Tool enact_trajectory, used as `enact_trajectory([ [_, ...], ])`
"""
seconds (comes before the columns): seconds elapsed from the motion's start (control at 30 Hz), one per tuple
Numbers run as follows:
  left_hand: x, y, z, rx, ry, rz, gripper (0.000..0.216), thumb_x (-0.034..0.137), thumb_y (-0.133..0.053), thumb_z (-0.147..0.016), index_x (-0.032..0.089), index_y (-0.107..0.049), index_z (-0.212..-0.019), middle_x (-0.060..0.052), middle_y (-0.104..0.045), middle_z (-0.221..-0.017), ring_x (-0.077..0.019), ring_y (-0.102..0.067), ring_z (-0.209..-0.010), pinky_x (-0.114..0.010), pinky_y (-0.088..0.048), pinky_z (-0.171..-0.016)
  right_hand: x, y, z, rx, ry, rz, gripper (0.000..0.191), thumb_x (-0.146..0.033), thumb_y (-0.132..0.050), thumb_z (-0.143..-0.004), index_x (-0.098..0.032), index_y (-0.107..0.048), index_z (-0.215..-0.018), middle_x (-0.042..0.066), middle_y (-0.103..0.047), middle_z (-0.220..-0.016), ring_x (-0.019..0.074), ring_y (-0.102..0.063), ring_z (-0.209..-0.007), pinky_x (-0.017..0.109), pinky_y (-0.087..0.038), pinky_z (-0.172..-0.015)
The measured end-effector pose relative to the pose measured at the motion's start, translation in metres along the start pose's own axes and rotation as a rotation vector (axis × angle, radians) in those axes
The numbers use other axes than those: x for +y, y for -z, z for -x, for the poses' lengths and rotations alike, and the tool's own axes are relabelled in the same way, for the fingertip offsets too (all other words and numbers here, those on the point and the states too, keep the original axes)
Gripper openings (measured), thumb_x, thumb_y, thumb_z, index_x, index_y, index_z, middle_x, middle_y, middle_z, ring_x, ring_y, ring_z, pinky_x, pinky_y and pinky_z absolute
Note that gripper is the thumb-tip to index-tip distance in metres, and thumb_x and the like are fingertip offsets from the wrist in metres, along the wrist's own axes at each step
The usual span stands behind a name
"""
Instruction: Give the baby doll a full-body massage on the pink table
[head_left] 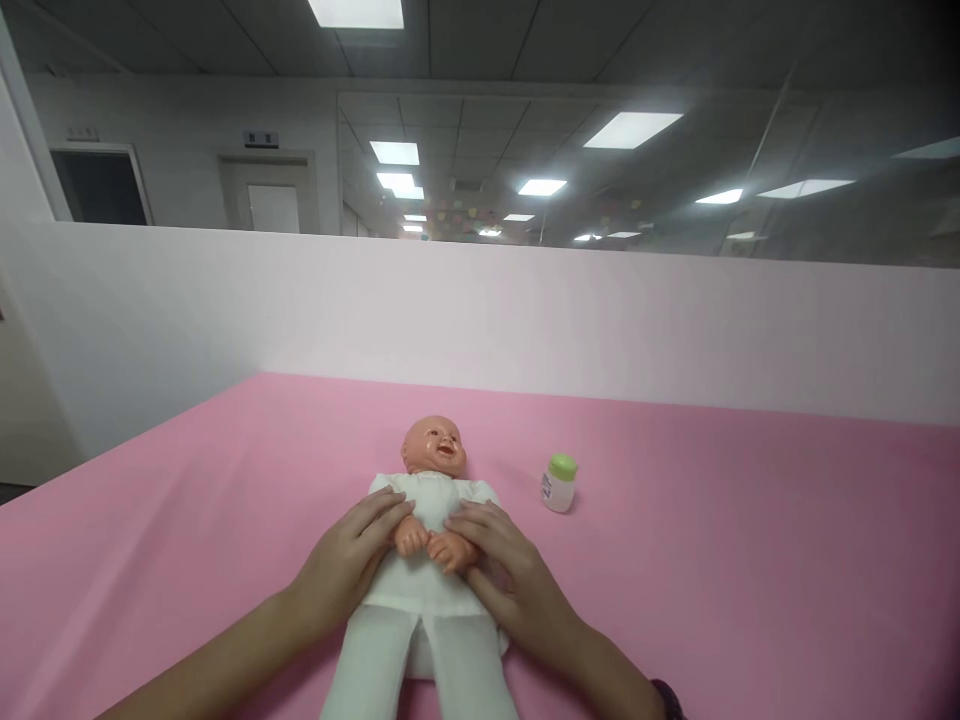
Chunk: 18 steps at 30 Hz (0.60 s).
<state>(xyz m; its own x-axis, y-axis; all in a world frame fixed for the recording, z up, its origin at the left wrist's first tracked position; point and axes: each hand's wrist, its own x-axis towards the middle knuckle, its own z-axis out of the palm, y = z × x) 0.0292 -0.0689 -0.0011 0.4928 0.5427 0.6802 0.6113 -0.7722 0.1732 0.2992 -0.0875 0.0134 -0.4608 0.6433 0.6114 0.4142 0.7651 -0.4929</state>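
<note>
A baby doll (pixel 427 590) in a white top and white trousers lies face up on the pink cover, its head at the far end and its feet toward me. Its two small hands meet over its belly. My left hand (pixel 349 555) is wrapped round the doll's arm on the left, fingers over the sleeve. On the opposite side my right hand (pixel 517 570) grips the other arm, with the fingers on top and the thumb lower by the doll's side. Parts of the doll's arms are hidden under my fingers.
A small clear jar (pixel 559 490) with a green lid stands right of the doll's head, slightly tilted in view. The pink cover (pixel 735 560) spreads over the table. A white partition (pixel 480 310) rises behind it and along the left.
</note>
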Motion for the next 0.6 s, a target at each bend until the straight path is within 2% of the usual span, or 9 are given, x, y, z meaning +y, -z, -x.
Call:
enact_trajectory([
  [0.23,-0.0004,0.0021,-0.0033,-0.041,-0.025,-0.046,0.047,0.016,-0.045,-0.099,0.028,-0.044,-0.145,-0.009,-0.058,-0.138,-0.02,-0.052,-0.131,-0.035,-0.05,-0.106,0.0019,-0.0023,-0.001,-0.112,-0.025,0.008,0.048,-0.009,-0.053,-0.088,-0.03,-0.057,-0.13,0.005,-0.059,-0.131,0.0218,-0.046,-0.133,0.053,-0.028,-0.119],
  [0.37,-0.0021,0.002,-0.0016,-0.068,0.013,0.038,0.046,0.017,-0.044,-0.1,0.03,-0.046,-0.144,-0.008,-0.057,-0.139,-0.0208,-0.051,-0.132,-0.037,-0.047,-0.107,0.001,-0.0018,-0.0004,-0.114,-0.039,-0.019,0.045,-0.011,-0.054,-0.089,-0.028,-0.059,-0.13,0.006,-0.06,-0.131,0.0229,-0.046,-0.133,0.052,-0.03,-0.119],
  [0.43,-0.0029,0.0016,-0.0005,-0.07,0.083,0.126,0.044,0.019,-0.044,-0.099,0.031,-0.048,-0.142,-0.007,-0.056,-0.14,-0.0219,-0.049,-0.133,-0.038,-0.044,-0.11,0.0003,-0.0017,0.0006,-0.054,-0.044,-0.056,0.043,-0.013,-0.055,-0.09,-0.028,-0.059,-0.13,0.007,-0.06,-0.132,0.0231,-0.047,-0.133,0.05,-0.033,-0.118],
  [0.5,-0.0038,0.0007,-0.0008,-0.031,0.209,0.259,0.042,0.022,-0.047,-0.098,0.03,-0.05,-0.139,-0.008,-0.056,-0.14,-0.0236,-0.048,-0.134,-0.04,-0.041,-0.112,-0.0001,-0.0016,0.001,0.066,-0.09,-0.12,0.04,-0.019,-0.057,-0.091,-0.028,-0.059,-0.13,0.007,-0.06,-0.133,0.0235,-0.049,-0.131,0.047,-0.036,-0.116],
  [0.6,-0.007,0.0003,-0.0056,0.208,0.461,0.535,0.041,0.026,-0.055,-0.094,0.026,-0.049,-0.135,-0.01,-0.053,-0.14,-0.0257,-0.047,-0.134,-0.042,-0.038,-0.113,0.001,0.0006,-0.0013,0.308,-0.228,-0.3,0.036,-0.031,-0.059,-0.093,-0.027,-0.058,-0.128,0.008,-0.061,-0.131,0.0241,-0.055,-0.126,0.045,-0.043,-0.11],
])
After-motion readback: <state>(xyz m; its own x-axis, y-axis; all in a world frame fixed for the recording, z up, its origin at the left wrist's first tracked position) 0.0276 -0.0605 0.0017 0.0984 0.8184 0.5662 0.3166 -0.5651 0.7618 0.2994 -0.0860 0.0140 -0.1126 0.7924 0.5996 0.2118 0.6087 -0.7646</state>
